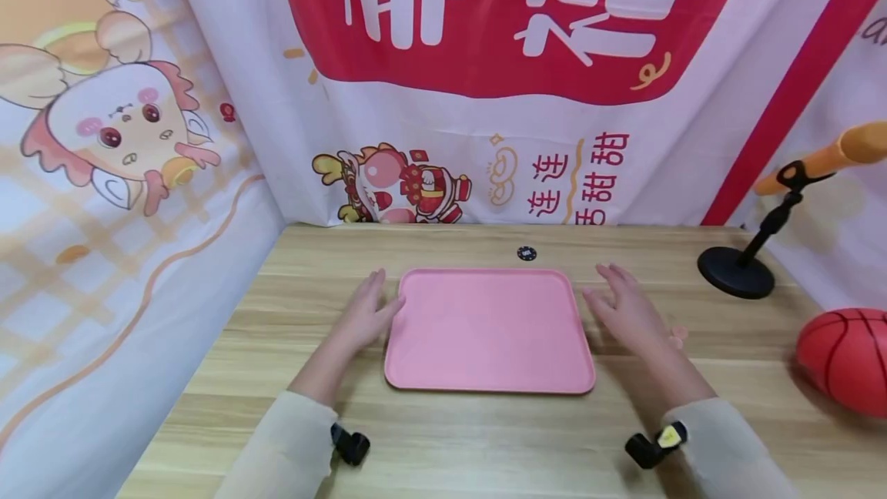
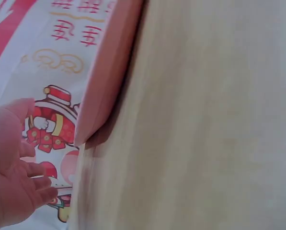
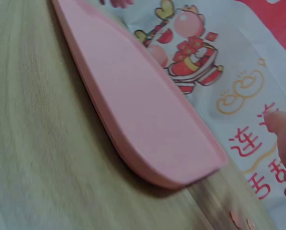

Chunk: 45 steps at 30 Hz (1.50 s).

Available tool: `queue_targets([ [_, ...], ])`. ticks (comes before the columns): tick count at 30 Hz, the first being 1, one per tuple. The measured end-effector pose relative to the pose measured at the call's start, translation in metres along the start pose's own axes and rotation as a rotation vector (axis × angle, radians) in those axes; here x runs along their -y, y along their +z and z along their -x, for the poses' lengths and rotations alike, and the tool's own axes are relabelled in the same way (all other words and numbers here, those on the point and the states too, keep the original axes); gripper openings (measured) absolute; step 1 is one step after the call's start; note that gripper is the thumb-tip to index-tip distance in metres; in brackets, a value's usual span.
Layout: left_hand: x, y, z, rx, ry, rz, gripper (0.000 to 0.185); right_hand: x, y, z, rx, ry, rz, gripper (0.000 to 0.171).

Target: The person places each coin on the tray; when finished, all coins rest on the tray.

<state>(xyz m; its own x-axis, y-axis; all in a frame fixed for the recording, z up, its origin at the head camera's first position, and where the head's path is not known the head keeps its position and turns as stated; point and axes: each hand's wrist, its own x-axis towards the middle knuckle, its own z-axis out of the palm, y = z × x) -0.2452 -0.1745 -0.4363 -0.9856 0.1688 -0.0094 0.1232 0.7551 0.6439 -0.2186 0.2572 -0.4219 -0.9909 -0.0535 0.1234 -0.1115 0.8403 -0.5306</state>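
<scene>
A flat pink tray (image 1: 488, 329) with nothing on it lies in the middle of the wooden table (image 1: 485, 437). My left hand (image 1: 367, 314) lies with straight fingers at the tray's left edge, the thumb at or very near the rim. My right hand (image 1: 624, 310) is spread flat just right of the tray's right edge, a small gap apart. Neither hand holds anything. The left wrist view shows the tray (image 2: 111, 72) edge-on with my left hand (image 2: 13, 163) open beside it. In the right wrist view the tray (image 3: 138, 105) fills the middle and the fingertips (image 3: 281, 124) show at the right.
A small black disc (image 1: 527, 253) lies just behind the tray. A black stand (image 1: 736, 272) carrying an orange microphone (image 1: 831, 156) is at the back right. A red-orange ball (image 1: 845, 360) sits at the right edge. Printed cloth banners wall in the table.
</scene>
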Motion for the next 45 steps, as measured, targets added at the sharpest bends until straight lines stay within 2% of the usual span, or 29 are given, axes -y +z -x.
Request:
queue_targets([
  [6,0.013,-0.002,0.022,0.015,-0.042,0.252,0.076,-0.023,-0.016,0.024,-0.027,0.119,-0.168,0.07],
  [11,0.021,0.003,0.035,0.041,-0.052,0.382,0.069,-0.038,-0.021,0.043,-0.047,0.191,-0.174,0.071],
  [13,0.024,0.006,0.038,0.044,-0.038,0.398,0.065,-0.043,-0.022,0.05,-0.054,0.209,-0.163,0.07],
  [17,0.027,0.012,0.042,0.037,-0.007,0.387,0.061,-0.055,-0.022,0.061,-0.056,0.257,-0.166,0.069],
  [20,0.028,0.015,0.044,0.029,0.023,0.371,0.057,-0.064,-0.021,0.068,-0.069,0.259,-0.177,0.065],
  [26,0.03,0.02,0.048,0.048,0.08,0.37,0.051,-0.081,-0.021,0.08,-0.119,0.174,-0.126,0.051],
  [30,0.029,0.021,0.051,0.057,0.079,0.383,0.051,-0.088,-0.023,0.083,-0.083,0.178,-0.103,0.054],
  [37,0.03,0.02,0.054,0.055,0.089,0.35,0.05,-0.09,-0.023,0.082,0.068,0.247,-0.044,0.069],
  [45,0.03,0.018,0.055,0.051,0.071,0.255,0.049,-0.093,-0.022,0.079,0.082,0.238,-0.008,0.062],
])
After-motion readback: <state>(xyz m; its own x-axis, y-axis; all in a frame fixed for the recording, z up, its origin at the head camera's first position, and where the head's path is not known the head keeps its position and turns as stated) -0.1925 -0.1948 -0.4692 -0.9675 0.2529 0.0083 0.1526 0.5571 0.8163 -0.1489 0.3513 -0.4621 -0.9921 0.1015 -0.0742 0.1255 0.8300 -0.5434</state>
